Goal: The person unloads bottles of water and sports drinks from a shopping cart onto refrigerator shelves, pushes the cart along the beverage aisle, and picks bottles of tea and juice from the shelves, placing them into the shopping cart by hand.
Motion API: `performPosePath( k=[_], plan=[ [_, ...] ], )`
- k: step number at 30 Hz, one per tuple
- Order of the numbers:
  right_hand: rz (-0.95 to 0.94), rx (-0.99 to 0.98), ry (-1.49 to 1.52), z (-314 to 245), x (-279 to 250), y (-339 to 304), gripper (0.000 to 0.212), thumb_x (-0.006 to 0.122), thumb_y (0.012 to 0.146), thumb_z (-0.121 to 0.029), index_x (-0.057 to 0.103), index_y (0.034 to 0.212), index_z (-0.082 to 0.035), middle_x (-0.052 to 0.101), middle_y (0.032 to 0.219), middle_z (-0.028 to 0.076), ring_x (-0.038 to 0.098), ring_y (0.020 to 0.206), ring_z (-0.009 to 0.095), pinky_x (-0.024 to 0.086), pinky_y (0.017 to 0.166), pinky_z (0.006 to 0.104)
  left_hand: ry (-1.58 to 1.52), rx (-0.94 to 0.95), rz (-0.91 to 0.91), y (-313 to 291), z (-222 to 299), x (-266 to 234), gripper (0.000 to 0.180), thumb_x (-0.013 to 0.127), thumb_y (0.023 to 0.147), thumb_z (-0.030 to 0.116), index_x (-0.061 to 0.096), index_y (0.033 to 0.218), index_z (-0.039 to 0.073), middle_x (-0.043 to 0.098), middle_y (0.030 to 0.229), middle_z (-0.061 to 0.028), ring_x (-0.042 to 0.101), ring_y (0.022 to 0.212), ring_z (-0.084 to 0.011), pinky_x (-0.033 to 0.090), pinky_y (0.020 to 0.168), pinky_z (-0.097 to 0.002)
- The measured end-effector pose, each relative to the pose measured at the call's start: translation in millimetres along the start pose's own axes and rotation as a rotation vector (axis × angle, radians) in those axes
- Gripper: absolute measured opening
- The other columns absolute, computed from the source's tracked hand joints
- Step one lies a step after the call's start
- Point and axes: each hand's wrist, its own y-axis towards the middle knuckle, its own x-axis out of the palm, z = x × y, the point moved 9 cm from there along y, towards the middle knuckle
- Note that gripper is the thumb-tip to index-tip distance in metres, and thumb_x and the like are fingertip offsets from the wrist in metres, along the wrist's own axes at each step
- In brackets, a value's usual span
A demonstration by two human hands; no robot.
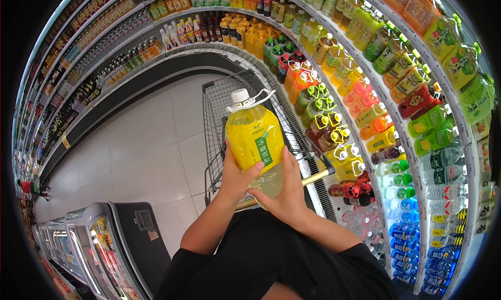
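A large clear drink bottle with a yellow label, a white cap and a white carry handle is held upright in front of my body. My left hand wraps its lower left side, the thumb lying across the front. On the lower right side, my right hand grips the same bottle, its fingers along the edge. Behind and beneath the bottle stands a wire shopping cart; its yellowish push bar passes close to my hands. The bottle hides much of the basket.
Curved-looking shelves of bottled drinks rise close on my right, with big handled bottles on the lowest row. More shelves run along the far left. A dark-sided freezer stands at lower left on the tiled floor.
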Motion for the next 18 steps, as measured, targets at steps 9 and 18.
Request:
performPosePath(
  k=[9, 18],
  plan=[
    [-0.182, 0.082, -0.04, 1.9, 0.6, 21.6, 0.094, 0.091, 0.074, -0.03, 0.043, 0.147, 0.004, 0.051, 0.141, 0.026, 0.056, 0.126, 0.042, 0.053, 0.095, 0.0461, -0.088, -0.028, 0.046, -6.8, 2.5, -39.8, 0.077, 0.076, 0.079, 0.003, 0.038, 0.146, 0.006, 0.055, 0.135, -0.0104, 0.055, 0.127, -0.0232, 0.046, 0.108, -0.0397],
    [-0.069, -0.59, -0.234, -112.1, -34.2, 118.1, 0.045, 0.084, 0.078, -0.012, 0.066, 0.117, -0.003, 0.063, 0.119, 0.015, 0.061, 0.116, 0.034, 0.05, 0.096, 0.0423, 0.271, 0.174, -0.113, -11.4, 36.9, -48.5, 0.088, 0.083, 0.07, 0.009, 0.038, 0.146, 0.004, 0.055, 0.134, -0.0113, 0.055, 0.125, -0.0233, 0.044, 0.108, -0.0381]
  ],
)
